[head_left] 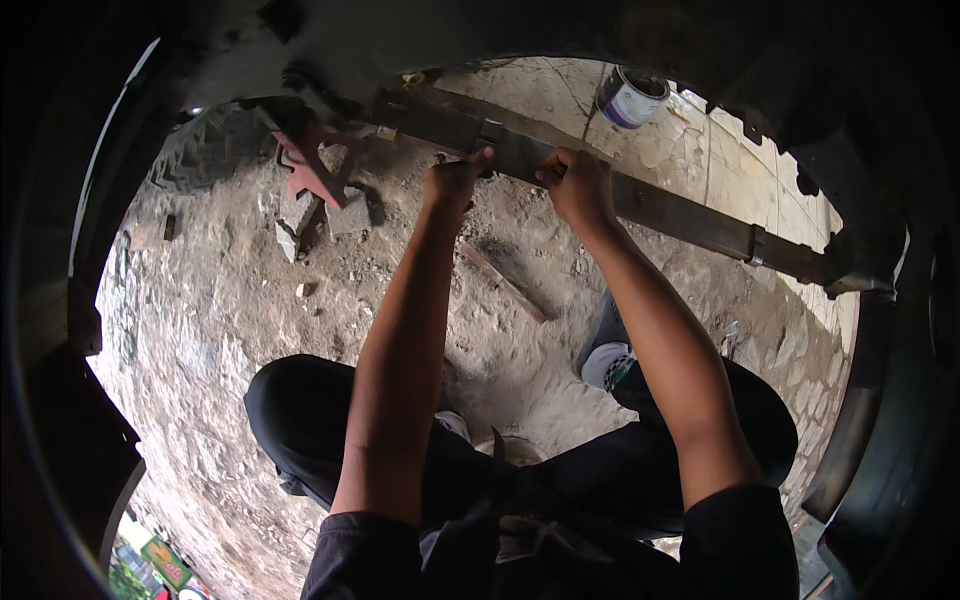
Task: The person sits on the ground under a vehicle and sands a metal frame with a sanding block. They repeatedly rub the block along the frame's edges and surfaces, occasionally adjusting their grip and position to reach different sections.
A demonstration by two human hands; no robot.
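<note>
Gripping a leaf spring (pixel 660 205) with both hands, I crouch over dusty, cracked ground (pixel 230 300). My left hand (pixel 455 180) and right hand (pixel 575 185) sit close side by side, each clamped on the spring near its middle. It is a long stack of dark, rusty flat steel strips, banded by a clip (pixel 757 244), running from upper left down to the right. A paint can (pixel 630 97) stands beyond it; a reddish jack stand (pixel 315 170) sits left.
</note>
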